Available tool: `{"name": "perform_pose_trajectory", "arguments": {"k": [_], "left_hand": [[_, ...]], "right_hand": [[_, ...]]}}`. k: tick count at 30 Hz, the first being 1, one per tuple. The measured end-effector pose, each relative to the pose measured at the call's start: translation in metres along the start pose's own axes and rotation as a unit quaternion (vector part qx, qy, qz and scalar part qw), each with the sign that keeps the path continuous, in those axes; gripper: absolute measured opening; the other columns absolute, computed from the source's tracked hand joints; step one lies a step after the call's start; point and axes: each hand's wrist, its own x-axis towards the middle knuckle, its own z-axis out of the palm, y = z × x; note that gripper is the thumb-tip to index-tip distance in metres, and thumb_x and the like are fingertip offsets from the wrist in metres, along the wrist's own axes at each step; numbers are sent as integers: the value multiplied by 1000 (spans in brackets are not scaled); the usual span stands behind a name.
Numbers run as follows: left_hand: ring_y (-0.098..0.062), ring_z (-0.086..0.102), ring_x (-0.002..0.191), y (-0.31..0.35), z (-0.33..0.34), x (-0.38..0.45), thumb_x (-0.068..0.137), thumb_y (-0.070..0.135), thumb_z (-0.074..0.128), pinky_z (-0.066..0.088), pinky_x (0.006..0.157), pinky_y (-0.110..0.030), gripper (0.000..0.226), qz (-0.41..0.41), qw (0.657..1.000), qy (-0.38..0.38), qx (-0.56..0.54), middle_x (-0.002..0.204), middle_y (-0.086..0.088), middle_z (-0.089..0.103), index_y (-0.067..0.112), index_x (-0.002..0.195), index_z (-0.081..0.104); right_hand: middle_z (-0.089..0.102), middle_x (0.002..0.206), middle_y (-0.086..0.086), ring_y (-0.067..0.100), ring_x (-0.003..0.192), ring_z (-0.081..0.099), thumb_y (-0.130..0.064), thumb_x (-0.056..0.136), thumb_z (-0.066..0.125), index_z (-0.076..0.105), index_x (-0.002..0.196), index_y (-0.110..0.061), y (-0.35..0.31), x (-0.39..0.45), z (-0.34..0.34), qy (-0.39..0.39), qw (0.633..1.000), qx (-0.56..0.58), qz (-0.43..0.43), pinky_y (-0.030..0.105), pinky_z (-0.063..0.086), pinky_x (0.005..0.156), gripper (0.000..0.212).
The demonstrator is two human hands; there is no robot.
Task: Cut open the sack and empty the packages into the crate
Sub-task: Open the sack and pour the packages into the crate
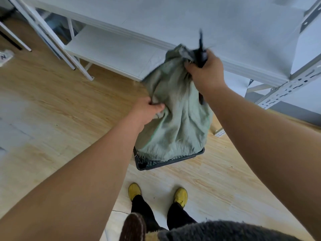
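Observation:
A pale green woven sack (180, 119) hangs upside down, its frayed open end resting inside a dark plastic crate (144, 165) on the floor. My right hand (206, 72) grips the sack's bunched upper end together with a dark blurred tool (201, 47) that sticks up past my fist. My left hand (150, 108) pinches a fold of the sack's left side, lower down. The sack covers the crate's inside, so no packages are visible.
White metal shelving (121, 53) stands right behind the sack and crate, with a slotted upright (284, 91) at the right. The floor is light wood laminate (52, 101). My feet in yellow shoes (134, 190) stand just before the crate.

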Motion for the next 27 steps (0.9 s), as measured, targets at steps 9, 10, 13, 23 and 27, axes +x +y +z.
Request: {"name": "perform_pose_trajectory", "arguments": {"k": [9, 10, 13, 23, 27], "left_hand": [[-15, 65, 100, 9, 1, -7, 90, 17, 65, 49, 80, -24, 29, 29, 994, 87, -65, 108, 1, 69, 13, 118, 62], [-14, 64, 103, 9, 3, -9, 90, 17, 65, 49, 87, -26, 37, 36, 991, 88, -91, 111, 2, 67, 13, 125, 57], [-1, 54, 112, 4, 12, -17, 83, 25, 74, 40, 102, -25, 72, 83, 991, 44, -92, 125, 6, 59, 16, 142, 33], [-21, 65, 100, 6, 39, -12, 78, 40, 71, 50, 94, -43, 43, 152, 965, 212, 6, 101, 0, 71, 13, 112, 64], [-12, 63, 89, 10, 23, -2, 87, 25, 68, 46, 79, -23, 28, 102, 963, 243, -55, 93, 7, 66, 10, 110, 66]], "right_hand": [[66, 83, 1, 31, 89, 67, -29, 82, 69, 55, 78, -29, -7, 3, 1, -44, 999, -16, 19, 49, 55, 83, 14], [66, 82, 1, 31, 87, 67, -30, 82, 68, 54, 77, -29, -8, 4, 0, -32, 999, -18, 24, 48, 55, 82, 15], [61, 70, -2, 26, 74, 64, -34, 80, 71, 53, 71, -27, -14, 8, -1, -16, 1000, 15, 17, 46, 57, 77, 21], [53, 52, 0, 9, 39, 46, -30, 78, 79, 60, 76, -12, -35, 1, 6, -243, 959, 70, 128, 21, 42, 44, 26], [69, 103, -7, 0, 51, 55, -34, 77, 80, 61, 115, -17, -5, -3, -1, -125, 986, 83, 69, 15, 43, 45, 46]]}}
